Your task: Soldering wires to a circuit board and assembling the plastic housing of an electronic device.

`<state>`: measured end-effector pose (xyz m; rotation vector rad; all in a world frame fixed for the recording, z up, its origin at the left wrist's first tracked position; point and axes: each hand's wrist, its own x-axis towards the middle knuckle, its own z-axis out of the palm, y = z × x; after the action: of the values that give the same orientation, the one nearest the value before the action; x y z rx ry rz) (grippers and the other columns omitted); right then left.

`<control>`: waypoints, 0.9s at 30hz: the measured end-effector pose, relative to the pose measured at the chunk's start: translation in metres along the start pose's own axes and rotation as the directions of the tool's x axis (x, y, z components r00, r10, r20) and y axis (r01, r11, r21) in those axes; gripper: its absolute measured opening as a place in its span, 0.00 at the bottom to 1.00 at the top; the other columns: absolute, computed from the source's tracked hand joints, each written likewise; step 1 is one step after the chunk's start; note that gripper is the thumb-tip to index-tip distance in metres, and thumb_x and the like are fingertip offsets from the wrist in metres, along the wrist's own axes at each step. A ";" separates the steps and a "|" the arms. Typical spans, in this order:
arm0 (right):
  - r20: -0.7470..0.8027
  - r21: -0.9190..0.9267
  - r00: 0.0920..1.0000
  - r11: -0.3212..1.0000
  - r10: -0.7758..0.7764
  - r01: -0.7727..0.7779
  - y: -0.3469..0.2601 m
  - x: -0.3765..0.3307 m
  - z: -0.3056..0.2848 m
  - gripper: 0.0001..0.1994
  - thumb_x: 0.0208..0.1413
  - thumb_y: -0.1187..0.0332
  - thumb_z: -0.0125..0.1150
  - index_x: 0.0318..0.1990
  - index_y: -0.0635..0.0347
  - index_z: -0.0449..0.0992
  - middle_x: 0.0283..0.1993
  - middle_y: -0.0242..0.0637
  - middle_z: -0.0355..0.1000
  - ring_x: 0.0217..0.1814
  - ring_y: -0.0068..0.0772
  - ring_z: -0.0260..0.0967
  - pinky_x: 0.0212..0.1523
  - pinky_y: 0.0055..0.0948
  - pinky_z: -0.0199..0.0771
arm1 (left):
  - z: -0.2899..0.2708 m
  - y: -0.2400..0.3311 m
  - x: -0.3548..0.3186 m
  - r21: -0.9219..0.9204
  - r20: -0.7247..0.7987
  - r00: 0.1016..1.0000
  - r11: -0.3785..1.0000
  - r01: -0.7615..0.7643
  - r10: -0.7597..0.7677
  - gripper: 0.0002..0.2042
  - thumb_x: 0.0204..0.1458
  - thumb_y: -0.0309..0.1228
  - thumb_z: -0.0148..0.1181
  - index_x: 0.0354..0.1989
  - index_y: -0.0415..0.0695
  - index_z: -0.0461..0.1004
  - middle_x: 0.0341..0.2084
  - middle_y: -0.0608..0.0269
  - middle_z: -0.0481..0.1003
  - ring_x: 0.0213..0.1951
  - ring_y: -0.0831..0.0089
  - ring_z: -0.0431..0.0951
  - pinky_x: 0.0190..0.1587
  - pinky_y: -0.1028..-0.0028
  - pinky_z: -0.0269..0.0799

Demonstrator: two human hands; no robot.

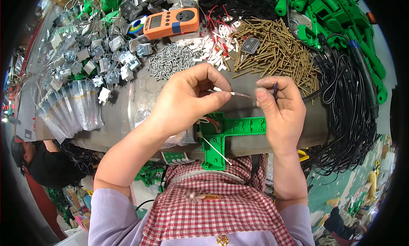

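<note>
My left hand (183, 94) pinches a small white sleeve (217, 89) between thumb and fingertips. From it a thin wire (243, 95) runs across to my right hand (284, 114), whose thumb and forefinger are closed on its other end. A slim dark blue piece (275, 89) shows between the right fingers; its kind is unclear. Below both hands lies an open green plastic housing half (245, 126), shaped like a tool body with a handle. Dark red wires (213, 124) sit inside it, and a white lead (217, 151) slants over its handle part.
An orange multimeter (171, 23) stands behind piles of silver screws (172, 60), white sleeves (221, 37) and brass-coloured rods (277, 50). Metal-and-white parts (113, 77) and clear bags (76, 105) fill the left. Black cables (347, 101) and green housings (328, 11) crowd the right.
</note>
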<state>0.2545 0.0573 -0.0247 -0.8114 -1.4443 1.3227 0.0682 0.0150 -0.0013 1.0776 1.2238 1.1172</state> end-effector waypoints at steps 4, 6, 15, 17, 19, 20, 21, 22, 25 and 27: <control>-0.007 0.048 1.000 0.999 -0.007 0.008 0.002 0.000 0.000 0.07 0.55 0.74 0.63 0.39 0.64 0.73 0.33 0.26 0.73 0.33 0.12 0.65 0.36 0.14 0.66 | 0.001 0.000 0.001 0.000 0.005 1.000 1.000 0.024 -0.024 0.06 0.49 0.20 0.63 0.33 0.40 0.71 0.33 0.65 0.74 0.34 0.81 0.72 0.37 0.80 0.70; -0.035 -0.030 0.999 0.999 -0.015 0.013 0.005 0.001 0.001 0.07 0.54 0.73 0.64 0.38 0.63 0.73 0.32 0.27 0.73 0.32 0.12 0.65 0.35 0.15 0.67 | 0.002 0.001 0.001 -0.029 0.004 1.000 0.999 0.031 -0.031 0.06 0.49 0.20 0.63 0.32 0.40 0.71 0.33 0.65 0.74 0.34 0.81 0.72 0.38 0.79 0.70; -0.046 -0.239 0.982 0.956 -0.184 0.168 0.012 -0.002 0.003 0.07 0.52 0.72 0.66 0.37 0.62 0.75 0.31 0.31 0.74 0.29 0.16 0.68 0.30 0.17 0.69 | 0.005 0.004 -0.002 -0.080 0.004 0.998 0.995 0.057 -0.057 0.07 0.48 0.20 0.63 0.32 0.40 0.71 0.33 0.64 0.74 0.34 0.80 0.73 0.39 0.79 0.71; -0.040 -0.254 0.983 0.953 -0.180 0.165 0.014 -0.003 0.006 0.07 0.51 0.73 0.66 0.36 0.62 0.75 0.31 0.31 0.74 0.28 0.17 0.68 0.30 0.18 0.69 | 0.009 0.006 -0.003 -0.020 0.003 1.000 1.000 0.024 -0.024 0.07 0.48 0.19 0.62 0.32 0.39 0.71 0.33 0.64 0.74 0.35 0.80 0.73 0.39 0.79 0.71; -0.034 -0.273 0.984 0.948 -0.177 0.162 0.014 -0.003 0.006 0.07 0.51 0.73 0.66 0.36 0.61 0.75 0.31 0.32 0.74 0.28 0.18 0.69 0.29 0.19 0.69 | 0.009 0.005 -0.002 0.036 0.006 1.000 0.999 -0.011 0.011 0.06 0.48 0.19 0.61 0.32 0.39 0.70 0.33 0.64 0.74 0.35 0.80 0.73 0.39 0.79 0.71; -0.043 -0.281 0.981 0.945 -0.187 0.168 0.014 -0.004 0.005 0.07 0.51 0.73 0.66 0.36 0.61 0.75 0.31 0.33 0.74 0.27 0.19 0.69 0.28 0.19 0.69 | 0.008 0.004 -0.001 0.019 0.027 0.999 0.999 -0.041 0.041 0.06 0.48 0.18 0.60 0.32 0.39 0.69 0.34 0.64 0.73 0.35 0.79 0.73 0.39 0.78 0.71; -0.052 -0.286 0.979 0.942 -0.197 0.175 0.013 -0.004 0.005 0.07 0.50 0.73 0.66 0.36 0.61 0.75 0.30 0.33 0.74 0.27 0.19 0.69 0.28 0.20 0.69 | 0.007 0.003 -0.001 0.004 0.045 0.997 0.998 -0.070 0.070 0.07 0.48 0.17 0.59 0.33 0.39 0.69 0.34 0.63 0.73 0.36 0.79 0.73 0.38 0.77 0.71; -0.049 -0.284 0.979 0.942 -0.198 0.177 0.012 -0.004 0.005 0.07 0.50 0.73 0.66 0.36 0.61 0.75 0.30 0.33 0.74 0.27 0.19 0.69 0.28 0.20 0.69 | 0.007 0.004 -0.003 0.004 0.042 0.997 0.997 -0.072 0.071 0.07 0.48 0.17 0.59 0.33 0.39 0.69 0.34 0.63 0.73 0.36 0.79 0.73 0.38 0.77 0.71; 0.040 -0.472 0.969 0.850 -0.243 0.233 0.011 -0.004 0.006 0.07 0.50 0.74 0.66 0.37 0.61 0.75 0.31 0.34 0.74 0.26 0.19 0.69 0.27 0.21 0.69 | 0.008 0.002 -0.006 0.059 -0.007 0.999 0.997 -0.040 0.040 0.07 0.45 0.15 0.58 0.31 0.40 0.70 0.33 0.62 0.74 0.35 0.76 0.74 0.39 0.75 0.71; 0.004 -0.505 0.963 0.831 -0.269 0.234 0.011 -0.004 0.010 0.08 0.50 0.74 0.66 0.37 0.61 0.75 0.30 0.33 0.74 0.27 0.17 0.68 0.27 0.20 0.69 | 0.009 -0.003 -0.005 0.603 0.067 0.875 0.678 -0.419 0.480 0.08 0.42 0.14 0.60 0.29 0.40 0.72 0.32 0.61 0.75 0.35 0.73 0.76 0.39 0.74 0.72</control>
<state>0.2445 0.0522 -0.0352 -0.9461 -1.8040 0.7114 0.0775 0.0096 -0.0032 1.9243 1.4873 1.1768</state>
